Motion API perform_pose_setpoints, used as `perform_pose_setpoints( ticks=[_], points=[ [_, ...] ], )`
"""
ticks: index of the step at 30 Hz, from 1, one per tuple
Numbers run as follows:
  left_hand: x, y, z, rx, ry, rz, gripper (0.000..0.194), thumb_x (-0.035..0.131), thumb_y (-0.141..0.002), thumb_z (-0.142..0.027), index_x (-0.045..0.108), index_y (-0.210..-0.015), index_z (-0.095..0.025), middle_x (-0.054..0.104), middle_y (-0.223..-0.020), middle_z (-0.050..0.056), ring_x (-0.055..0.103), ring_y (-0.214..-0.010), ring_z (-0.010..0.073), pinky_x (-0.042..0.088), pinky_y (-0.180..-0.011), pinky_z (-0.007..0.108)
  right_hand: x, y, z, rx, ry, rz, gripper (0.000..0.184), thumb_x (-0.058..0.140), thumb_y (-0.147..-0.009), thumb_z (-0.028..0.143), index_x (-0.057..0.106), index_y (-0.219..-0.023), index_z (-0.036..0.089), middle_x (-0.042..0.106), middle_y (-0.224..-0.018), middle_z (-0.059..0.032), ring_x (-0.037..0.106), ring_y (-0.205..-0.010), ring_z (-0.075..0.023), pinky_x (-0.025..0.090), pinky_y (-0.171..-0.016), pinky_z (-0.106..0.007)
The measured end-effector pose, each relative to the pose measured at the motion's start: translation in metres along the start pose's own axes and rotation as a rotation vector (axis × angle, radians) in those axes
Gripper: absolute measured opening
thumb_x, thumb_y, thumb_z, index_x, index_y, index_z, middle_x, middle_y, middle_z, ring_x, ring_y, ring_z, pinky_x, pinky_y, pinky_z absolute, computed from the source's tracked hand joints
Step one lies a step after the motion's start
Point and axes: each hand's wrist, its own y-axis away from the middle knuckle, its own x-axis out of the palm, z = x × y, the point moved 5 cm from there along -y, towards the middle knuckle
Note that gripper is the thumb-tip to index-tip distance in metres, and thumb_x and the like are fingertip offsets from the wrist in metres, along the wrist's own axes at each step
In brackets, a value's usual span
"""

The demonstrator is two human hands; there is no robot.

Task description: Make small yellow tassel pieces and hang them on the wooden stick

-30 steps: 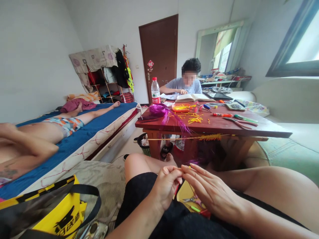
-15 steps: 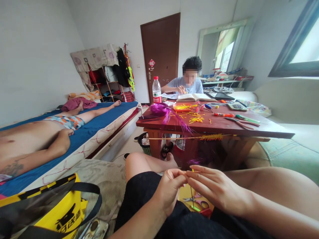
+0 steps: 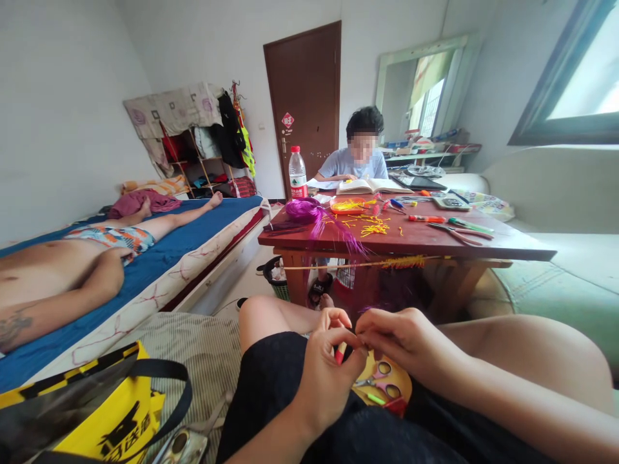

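Right hand newly curled, touching left hand, one pair of scissors

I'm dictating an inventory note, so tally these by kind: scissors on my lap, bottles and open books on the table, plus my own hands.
Pink-handled metal scissors: 1
Clear plastic red-capped bottle: 1
White-paged open book: 1
Bare left hand and right hand: 2
Total: 5

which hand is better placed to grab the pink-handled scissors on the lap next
Probably the right hand: the scissors lie with their handles toward its side, while the left hand is nearer the blades. Both hands look occupied, so the right would likely need freeing first.
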Motion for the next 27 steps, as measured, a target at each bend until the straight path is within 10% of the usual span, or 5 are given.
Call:
perform_pose_setpoints(
  ticks=[16,27],
  points=[
    [0.004,0.018,-0.028,0.889,-0.820,0.051,0.016,0.051,-0.075,-0.002,0.060,-0.084,-0.011,0.061,-0.085,0.008,0.051,-0.075,0.0161,0.042,-0.071,0.030,0.005,-0.006,-0.007,0.331,-0.430,-0.019,0.010,0.048,-0.075,0.018,0.047,-0.065,0.019,0.052,-0.049,0.0058,0.055,-0.043,-0.0104,0.041,-0.041,-0.019],
    [0.003,0.011,-0.027,0.913,-0.906,0.187,0.020,0.047,-0.078,-0.006,0.062,-0.087,-0.017,0.068,-0.088,0.007,0.056,-0.073,0.0181,0.041,-0.070,0.031,0.001,-0.017,-0.005,0.361,-0.422,0.006,0.012,0.044,-0.078,0.019,0.045,-0.066,0.019,0.050,-0.045,0.0061,0.055,-0.039,-0.0111,0.039,-0.037,-0.018]
  ],
)
